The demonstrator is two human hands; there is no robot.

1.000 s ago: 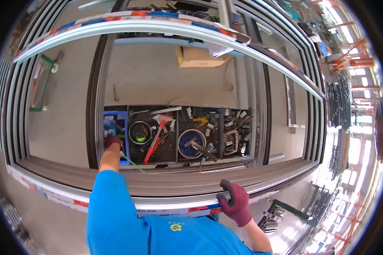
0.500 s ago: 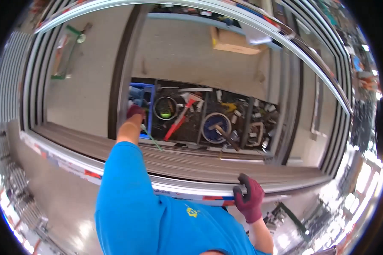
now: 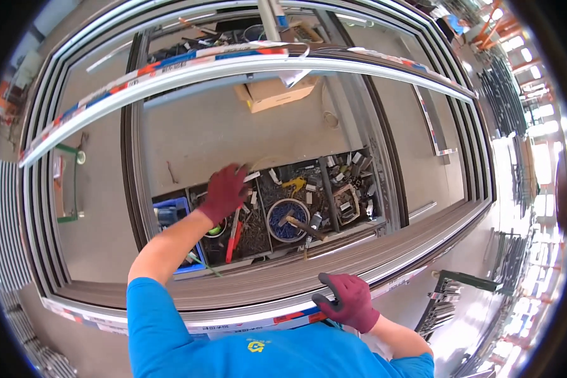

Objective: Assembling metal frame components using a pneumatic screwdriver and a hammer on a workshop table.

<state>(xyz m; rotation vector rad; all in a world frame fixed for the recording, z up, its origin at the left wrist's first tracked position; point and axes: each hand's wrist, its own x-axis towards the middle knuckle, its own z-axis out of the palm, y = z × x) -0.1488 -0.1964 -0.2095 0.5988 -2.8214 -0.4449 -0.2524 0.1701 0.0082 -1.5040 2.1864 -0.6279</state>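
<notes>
My left hand (image 3: 225,190), in a maroon glove, reaches over the sectioned tool tray with its fingers loosely apart and nothing visible in them. Below it lies a red-handled tool (image 3: 234,238). A blue bin (image 3: 200,255) stands at the tray's left end, and a round container with a bright green item (image 3: 215,230) is partly hidden by my wrist. My right hand (image 3: 349,303), also gloved, hovers at the front rail (image 3: 258,317) with thumb and fingers apart. A hammer (image 3: 305,227) lies across a round tub of blue screws (image 3: 273,220).
Stacked aluminium frames surround the tray, with a long rail (image 3: 189,74) crossing on the far side. A cardboard box (image 3: 280,94) sits beyond the tray. A yellow tool (image 3: 294,184) and several metal pieces (image 3: 353,170) lie in the right sections. A green stand (image 3: 469,280) is at the right.
My left hand has come out of the blue bin and moved right and away from me, over the tray. My right hand has shifted slightly left along the rail. The whole view has turned.
</notes>
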